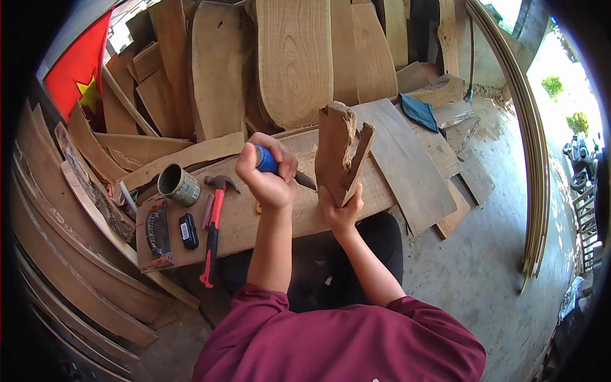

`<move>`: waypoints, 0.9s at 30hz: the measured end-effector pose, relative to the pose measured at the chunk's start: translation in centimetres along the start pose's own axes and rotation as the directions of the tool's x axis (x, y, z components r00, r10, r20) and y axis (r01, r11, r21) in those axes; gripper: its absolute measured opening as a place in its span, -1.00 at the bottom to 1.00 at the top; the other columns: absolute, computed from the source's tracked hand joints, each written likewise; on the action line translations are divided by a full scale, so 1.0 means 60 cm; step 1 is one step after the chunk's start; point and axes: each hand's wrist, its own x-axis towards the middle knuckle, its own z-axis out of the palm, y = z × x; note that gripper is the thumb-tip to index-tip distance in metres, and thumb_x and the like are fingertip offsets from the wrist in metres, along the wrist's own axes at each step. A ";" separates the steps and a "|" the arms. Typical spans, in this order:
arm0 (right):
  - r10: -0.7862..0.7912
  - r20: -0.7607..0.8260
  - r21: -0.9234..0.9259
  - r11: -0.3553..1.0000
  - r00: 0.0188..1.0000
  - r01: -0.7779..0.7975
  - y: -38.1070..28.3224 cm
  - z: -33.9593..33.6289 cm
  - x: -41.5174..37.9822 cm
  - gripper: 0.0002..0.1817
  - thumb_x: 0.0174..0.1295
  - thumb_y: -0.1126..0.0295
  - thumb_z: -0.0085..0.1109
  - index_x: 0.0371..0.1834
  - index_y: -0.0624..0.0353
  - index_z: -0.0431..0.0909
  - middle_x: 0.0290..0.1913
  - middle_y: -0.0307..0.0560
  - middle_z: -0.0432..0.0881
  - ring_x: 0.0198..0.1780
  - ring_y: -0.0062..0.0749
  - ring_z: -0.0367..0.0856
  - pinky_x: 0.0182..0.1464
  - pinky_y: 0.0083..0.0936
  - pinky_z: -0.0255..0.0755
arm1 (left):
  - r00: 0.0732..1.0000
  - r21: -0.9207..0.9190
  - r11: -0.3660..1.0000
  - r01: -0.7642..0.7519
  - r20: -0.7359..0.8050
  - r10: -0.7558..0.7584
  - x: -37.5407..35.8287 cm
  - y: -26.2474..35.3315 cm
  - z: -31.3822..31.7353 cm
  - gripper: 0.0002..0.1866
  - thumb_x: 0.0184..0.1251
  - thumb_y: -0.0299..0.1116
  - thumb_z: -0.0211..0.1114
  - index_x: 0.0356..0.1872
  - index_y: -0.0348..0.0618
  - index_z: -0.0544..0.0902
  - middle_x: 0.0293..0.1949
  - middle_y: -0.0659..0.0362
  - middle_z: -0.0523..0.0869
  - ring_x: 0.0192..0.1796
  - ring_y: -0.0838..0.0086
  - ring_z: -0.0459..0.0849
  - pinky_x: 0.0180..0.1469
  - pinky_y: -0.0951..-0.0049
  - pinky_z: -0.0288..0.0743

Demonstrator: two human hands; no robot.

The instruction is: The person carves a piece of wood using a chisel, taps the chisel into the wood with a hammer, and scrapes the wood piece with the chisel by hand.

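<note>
My left hand [269, 170] is wrapped round the blue handle [266, 160] of a tool whose dark shaft [306, 181] points right, towards a rough piece of wood. That wood piece [335, 148], split and jagged along its right side, stands upright over the bench with my right hand [342, 209] gripping its lower end. Whether the shaft's tip touches the wood I cannot tell. Beneath both hands lies the plank bench [245, 218]. A hammer [215, 226] with a red and black handle rests on it, left of my left forearm.
On the bench's left part are a tin can [179, 185], a small black case [188, 231] and a metal-framed tool [158, 233]. Large boards [294, 60] lean behind. A flat panel [407, 167] and dark green cloth [418, 112] lie at right; curved planks [76, 254] stand left.
</note>
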 end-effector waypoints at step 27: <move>0.019 -0.002 -0.015 1.000 1.000 -0.019 0.004 -0.001 -0.008 -0.53 -0.05 0.35 0.48 -0.16 0.24 0.40 -0.38 0.09 0.66 -0.32 -0.11 0.72 -0.33 -0.39 0.52 | 0.999 0.103 0.995 0.000 -0.041 0.004 -0.007 -0.011 0.001 -0.53 0.30 0.08 -0.16 -0.61 -0.08 0.32 -0.80 0.33 0.20 -0.80 0.62 0.10 -0.72 0.58 -0.04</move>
